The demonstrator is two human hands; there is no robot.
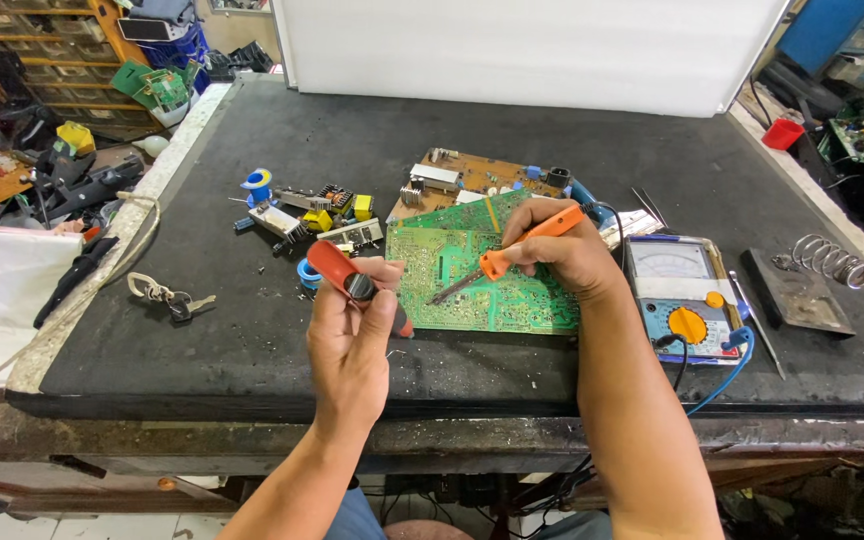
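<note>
Head view: right hand (562, 250) grips an orange soldering iron (522, 250), tip on the green circuit board (452, 270) just below; left hand (352, 330) clasps what appears a red desoldering pump (337, 268) beside it.

Both forearms reach forward, the left hand (352, 320) raised with fingers curled shut, the right hand (557, 250) clenched, knuckles up.
</note>
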